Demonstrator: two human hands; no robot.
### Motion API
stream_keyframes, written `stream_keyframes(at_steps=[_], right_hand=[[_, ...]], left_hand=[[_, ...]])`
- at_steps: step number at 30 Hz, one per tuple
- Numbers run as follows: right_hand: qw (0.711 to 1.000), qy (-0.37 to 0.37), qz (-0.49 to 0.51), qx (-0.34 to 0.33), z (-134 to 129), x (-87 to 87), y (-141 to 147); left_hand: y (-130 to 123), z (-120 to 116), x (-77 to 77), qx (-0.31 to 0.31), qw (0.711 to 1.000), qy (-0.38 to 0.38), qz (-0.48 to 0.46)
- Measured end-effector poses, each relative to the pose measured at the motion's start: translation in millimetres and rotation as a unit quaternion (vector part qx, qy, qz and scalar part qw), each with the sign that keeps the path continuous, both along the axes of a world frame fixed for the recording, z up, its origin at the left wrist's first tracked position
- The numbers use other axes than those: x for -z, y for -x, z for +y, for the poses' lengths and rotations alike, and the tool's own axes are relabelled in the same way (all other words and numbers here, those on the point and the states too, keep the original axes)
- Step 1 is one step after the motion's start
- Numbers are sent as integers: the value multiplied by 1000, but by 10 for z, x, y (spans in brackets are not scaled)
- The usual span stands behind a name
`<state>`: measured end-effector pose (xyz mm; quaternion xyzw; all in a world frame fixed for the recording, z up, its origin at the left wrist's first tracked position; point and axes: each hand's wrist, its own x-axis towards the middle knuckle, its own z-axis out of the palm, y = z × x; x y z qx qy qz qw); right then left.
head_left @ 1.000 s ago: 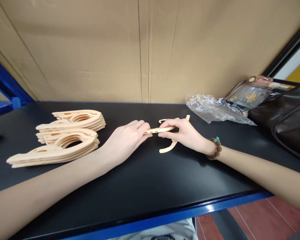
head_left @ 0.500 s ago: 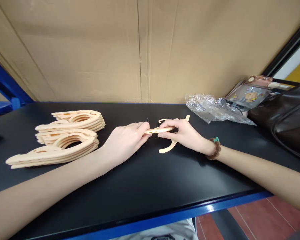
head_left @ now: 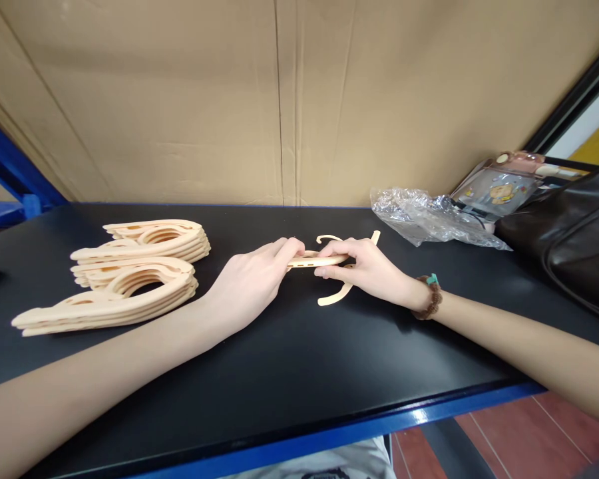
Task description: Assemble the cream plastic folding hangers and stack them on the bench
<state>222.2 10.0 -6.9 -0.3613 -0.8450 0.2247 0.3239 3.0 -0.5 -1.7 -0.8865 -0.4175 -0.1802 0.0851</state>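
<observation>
Between my two hands is a cream plastic folding hanger, its slotted edge facing me. My left hand is closed on its left end, index finger bent over the top. At the other end, my right hand pinches it between thumb and fingers. Curved cream hook-like parts stick out behind and below the right hand; how they join the hanger is hidden by the fingers. To the left of my left hand lie two stacks of matching cream hangers, a rear stack and a front stack.
A crumpled clear plastic bag lies at the back right of the black tabletop. Beside it are a transparent pouch and a dark leather bag. Cardboard stands along the back edge.
My left fingers have shifted slightly right and up over the hanger's end, with the index finger more bent. My right hand has hardly moved; both stacks stay put.
</observation>
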Motion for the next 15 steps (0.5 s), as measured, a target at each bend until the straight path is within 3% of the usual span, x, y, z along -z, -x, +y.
stream_keyframes(at_steps=[7, 15], right_hand=[[1000, 25, 12, -2, 9, 14, 3], [1000, 12, 7, 20, 17, 1, 2]], left_hand=[[-46, -4, 0, -113, 991, 56, 37], [-32, 3, -27, -148, 985, 65, 60]])
